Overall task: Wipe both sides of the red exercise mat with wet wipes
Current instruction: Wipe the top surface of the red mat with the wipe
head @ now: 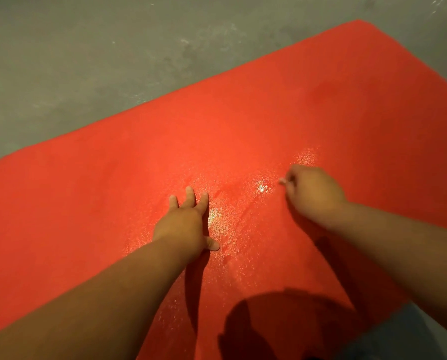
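Red exercise mat (269, 113) lies flat on the floor and fills most of the view. It runs on a slant, from the low left side up to the far right corner. Its top is bumpy, with lots of tiny dots. Some parts near the middle are wet and shiny. One bright wet spot (262, 188) sits between the two hands, and another wet spot (215, 214) shines right next to the left hand. More small shiny drops trail down toward the person.

The left hand (186, 224) lies flat on the mat, palm down. Its fingers are straight and spread wide, and the thumb sticks out to the side. It holds nothing and just presses on the mat.

The right hand (313, 193) is farther up the mat and off to the right. Its fingers are curled in tight. A small white bit of a wet wipe (282, 180) pokes out by the fingertips, so the hand grips the wipe. Most of the wipe is hidden inside the hand. The hand sits low on the mat, at the edge of a shiny patch.

Both bare arms reach in from the bottom of the view. They throw dark shadows on the mat, and a big round shadow (269, 320) lies between them near the bottom.

Grey concrete floor (87, 61) shows past the far edge of the mat. It has pale marks and dull stains on it.
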`<state>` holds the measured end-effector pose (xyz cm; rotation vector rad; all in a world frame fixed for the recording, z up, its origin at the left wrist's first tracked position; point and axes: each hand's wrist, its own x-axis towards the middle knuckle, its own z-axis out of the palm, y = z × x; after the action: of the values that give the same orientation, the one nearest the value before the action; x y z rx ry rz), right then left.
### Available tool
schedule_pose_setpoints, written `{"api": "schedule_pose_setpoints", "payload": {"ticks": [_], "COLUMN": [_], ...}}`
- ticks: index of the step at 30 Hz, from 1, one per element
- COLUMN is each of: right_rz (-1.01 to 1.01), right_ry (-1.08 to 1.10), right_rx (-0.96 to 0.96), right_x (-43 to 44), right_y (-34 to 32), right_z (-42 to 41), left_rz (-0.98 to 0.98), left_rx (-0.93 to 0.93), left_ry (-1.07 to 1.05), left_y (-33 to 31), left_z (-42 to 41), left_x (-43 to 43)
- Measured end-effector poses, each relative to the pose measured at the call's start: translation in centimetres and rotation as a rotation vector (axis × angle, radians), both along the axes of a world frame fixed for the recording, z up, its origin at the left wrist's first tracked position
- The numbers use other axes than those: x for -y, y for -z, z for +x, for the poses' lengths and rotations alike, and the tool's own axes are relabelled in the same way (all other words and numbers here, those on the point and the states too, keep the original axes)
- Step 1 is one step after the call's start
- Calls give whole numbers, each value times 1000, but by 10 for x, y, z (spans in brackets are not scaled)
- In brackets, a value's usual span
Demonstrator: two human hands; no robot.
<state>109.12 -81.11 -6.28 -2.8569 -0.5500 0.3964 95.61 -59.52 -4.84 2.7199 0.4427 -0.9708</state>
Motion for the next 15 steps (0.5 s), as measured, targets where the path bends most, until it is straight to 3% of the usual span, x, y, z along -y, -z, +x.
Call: {"api": "schedule_pose_setpoints", "payload": {"ticks": [3, 6, 9, 11, 15], "right_rz": [-56, 37, 123, 108, 27], "right_ry": [67, -196, -573, -732, -197], "right_rx": [57, -23, -304, -373, -126], "right_x": [-3, -29, -37, -25, 21], "right_y": [3, 8, -5, -10, -1], "right_z": [7, -62, -143, -152, -76], "left_rz": [2, 0, -19, -37, -62], "left_rx": [1, 11, 32, 70, 153], "left_ry": [12, 34, 66, 102, 120], "left_y": [-1, -1, -1, -3, -6], "left_z": [1, 1, -4, -13, -49], "left_x": [-1, -2, -9, -17, -18]}}
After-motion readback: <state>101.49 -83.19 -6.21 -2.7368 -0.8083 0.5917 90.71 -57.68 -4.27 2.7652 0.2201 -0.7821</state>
